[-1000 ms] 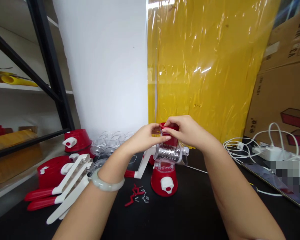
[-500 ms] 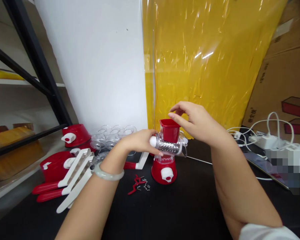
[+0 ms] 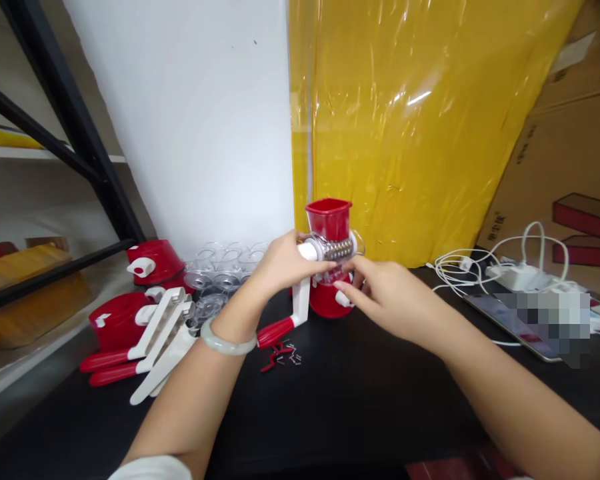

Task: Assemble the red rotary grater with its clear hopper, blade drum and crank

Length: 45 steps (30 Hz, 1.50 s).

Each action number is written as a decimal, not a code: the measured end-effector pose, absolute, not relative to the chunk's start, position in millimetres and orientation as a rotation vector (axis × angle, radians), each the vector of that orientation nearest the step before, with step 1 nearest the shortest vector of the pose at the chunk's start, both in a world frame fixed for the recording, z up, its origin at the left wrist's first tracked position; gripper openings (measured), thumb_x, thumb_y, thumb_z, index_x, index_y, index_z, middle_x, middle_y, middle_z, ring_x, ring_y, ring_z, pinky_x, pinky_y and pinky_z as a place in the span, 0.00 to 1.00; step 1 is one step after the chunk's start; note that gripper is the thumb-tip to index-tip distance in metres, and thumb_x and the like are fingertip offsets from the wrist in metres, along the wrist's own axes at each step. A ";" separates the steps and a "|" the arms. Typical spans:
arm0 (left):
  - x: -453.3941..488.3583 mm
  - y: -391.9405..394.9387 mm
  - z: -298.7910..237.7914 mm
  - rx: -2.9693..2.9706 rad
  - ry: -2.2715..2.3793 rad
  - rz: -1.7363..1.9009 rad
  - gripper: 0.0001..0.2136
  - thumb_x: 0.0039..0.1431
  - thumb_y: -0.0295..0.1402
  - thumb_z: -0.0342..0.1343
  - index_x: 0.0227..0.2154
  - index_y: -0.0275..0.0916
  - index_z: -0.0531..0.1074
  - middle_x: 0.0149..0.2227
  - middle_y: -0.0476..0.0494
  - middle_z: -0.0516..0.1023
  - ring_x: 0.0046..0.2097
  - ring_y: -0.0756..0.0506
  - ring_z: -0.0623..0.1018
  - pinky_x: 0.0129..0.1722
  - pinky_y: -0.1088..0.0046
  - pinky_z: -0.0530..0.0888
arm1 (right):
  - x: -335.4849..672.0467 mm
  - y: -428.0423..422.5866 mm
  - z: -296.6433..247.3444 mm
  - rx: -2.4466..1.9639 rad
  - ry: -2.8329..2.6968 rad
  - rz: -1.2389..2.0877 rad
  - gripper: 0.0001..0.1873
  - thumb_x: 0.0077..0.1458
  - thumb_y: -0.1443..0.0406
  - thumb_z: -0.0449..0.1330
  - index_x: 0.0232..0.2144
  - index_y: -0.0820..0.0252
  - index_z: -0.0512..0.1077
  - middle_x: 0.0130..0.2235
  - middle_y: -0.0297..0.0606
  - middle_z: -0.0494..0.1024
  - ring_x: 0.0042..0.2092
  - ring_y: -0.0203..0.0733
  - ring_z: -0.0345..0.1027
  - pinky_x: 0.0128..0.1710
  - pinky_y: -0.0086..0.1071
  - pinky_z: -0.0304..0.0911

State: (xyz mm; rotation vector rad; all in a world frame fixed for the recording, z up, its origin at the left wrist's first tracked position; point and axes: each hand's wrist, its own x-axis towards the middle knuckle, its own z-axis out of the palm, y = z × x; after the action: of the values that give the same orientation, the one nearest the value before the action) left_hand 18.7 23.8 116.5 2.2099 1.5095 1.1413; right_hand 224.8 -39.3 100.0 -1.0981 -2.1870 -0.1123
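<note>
A red rotary grater (image 3: 330,230) with a red hopper on top, a clear drum housing with a metal drum, and a red base is held just above the black table (image 3: 360,400). My left hand (image 3: 283,263) is closed on the drum's left end, beside the white crank with a red handle (image 3: 290,320). My right hand (image 3: 385,300) touches the lower front of the grater, fingers curled against its base. A pale bangle sits on my left wrist.
Spare red bases (image 3: 153,263), white-and-red cranks (image 3: 150,340) and clear housings (image 3: 220,270) lie at the left. Small red clips and screws (image 3: 280,353) lie below the crank. A yellow plastic sheet (image 3: 410,127) stands behind. White cables and a charger (image 3: 510,270) lie right, before cardboard boxes (image 3: 570,160).
The grater has been lifted off the table and moved back. My right hand dropped from the hopper's top to the base front. My left hand stays on the drum's end.
</note>
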 end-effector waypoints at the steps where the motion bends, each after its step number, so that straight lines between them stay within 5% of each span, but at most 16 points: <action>1: 22.3 22.1 115.8 2.187 1.525 1.226 0.33 0.36 0.52 0.67 0.44 0.37 0.70 0.39 0.39 0.77 0.38 0.39 0.77 0.36 0.64 0.71 | 225.8 -35.6 89.1 -1.112 -2.182 -0.046 0.14 0.60 0.54 0.55 0.42 0.55 0.70 0.31 0.39 0.78 0.30 0.44 0.73 0.30 0.34 0.64; 5: 43.0 10.3 109.4 2.138 1.487 1.531 0.33 0.40 0.52 0.67 0.45 0.38 0.66 0.42 0.39 0.75 0.44 0.39 0.75 0.41 0.62 0.72 | 225.6 -27.5 58.7 -1.174 -1.972 0.078 0.29 0.59 0.53 0.55 0.58 0.61 0.59 0.51 0.51 0.74 0.50 0.53 0.70 0.47 0.46 0.65; 8: 60.5 -0.9 100.1 2.204 1.349 1.698 0.31 0.43 0.47 0.67 0.47 0.39 0.63 0.46 0.40 0.71 0.48 0.39 0.74 0.46 0.60 0.72 | 219.4 -26.3 54.2 -1.138 -1.857 0.165 0.34 0.57 0.48 0.55 0.59 0.61 0.58 0.56 0.53 0.69 0.58 0.57 0.61 0.55 0.52 0.59; 14: 88.3 -19.8 75.3 2.383 1.164 1.554 0.40 0.51 0.35 0.62 0.63 0.39 0.46 0.55 0.31 0.60 0.53 0.34 0.71 0.47 0.53 0.74 | 213.7 -12.2 70.6 -0.876 -1.531 0.478 0.38 0.50 0.43 0.59 0.55 0.58 0.58 0.53 0.49 0.70 0.54 0.54 0.66 0.54 0.48 0.61; 18: 95.1 -18.7 66.2 2.491 0.974 1.371 0.49 0.51 0.38 0.61 0.66 0.41 0.31 0.65 0.27 0.46 0.66 0.29 0.56 0.57 0.50 0.68 | 228.2 -0.1 85.5 -0.970 -1.396 0.295 0.52 0.37 0.47 0.69 0.60 0.54 0.52 0.55 0.49 0.68 0.54 0.57 0.66 0.54 0.52 0.61; 22: 91.4 -4.3 61.7 2.573 0.747 1.185 0.48 0.57 0.41 0.57 0.66 0.43 0.25 0.70 0.36 0.34 0.70 0.34 0.39 0.66 0.50 0.54 | 251.4 10.5 90.6 -1.049 -1.450 0.271 0.47 0.36 0.48 0.70 0.56 0.55 0.59 0.51 0.48 0.72 0.51 0.58 0.68 0.51 0.53 0.63; 28: 86.7 10.7 54.3 2.606 0.606 0.960 0.49 0.59 0.43 0.55 0.65 0.44 0.18 0.69 0.41 0.23 0.69 0.38 0.39 0.68 0.56 0.49 | 278.4 24.7 96.1 -1.072 -1.528 0.252 0.42 0.37 0.55 0.71 0.54 0.56 0.62 0.48 0.45 0.75 0.49 0.55 0.70 0.49 0.49 0.66; 36: 54.2 26.8 77.1 2.572 0.878 0.937 0.43 0.60 0.47 0.53 0.67 0.44 0.30 0.70 0.39 0.29 0.69 0.37 0.39 0.67 0.52 0.46 | 350.3 77.4 129.3 -1.387 -1.463 0.289 0.33 0.42 0.60 0.69 0.51 0.61 0.68 0.46 0.47 0.76 0.40 0.44 0.72 0.41 0.37 0.67; 45: 38.3 38.4 85.1 2.509 0.855 1.071 0.36 0.60 0.46 0.54 0.67 0.50 0.44 0.70 0.43 0.38 0.69 0.37 0.45 0.65 0.50 0.54 | 432.1 144.9 84.4 -1.658 -1.361 0.274 0.31 0.41 0.60 0.69 0.49 0.63 0.69 0.46 0.48 0.77 0.38 0.41 0.70 0.39 0.33 0.65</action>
State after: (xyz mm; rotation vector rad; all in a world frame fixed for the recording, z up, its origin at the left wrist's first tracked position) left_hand 38.3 38.4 85.1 2.5085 0.8551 1.0711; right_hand 432.1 144.9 84.4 -1.6581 -1.3612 0.2744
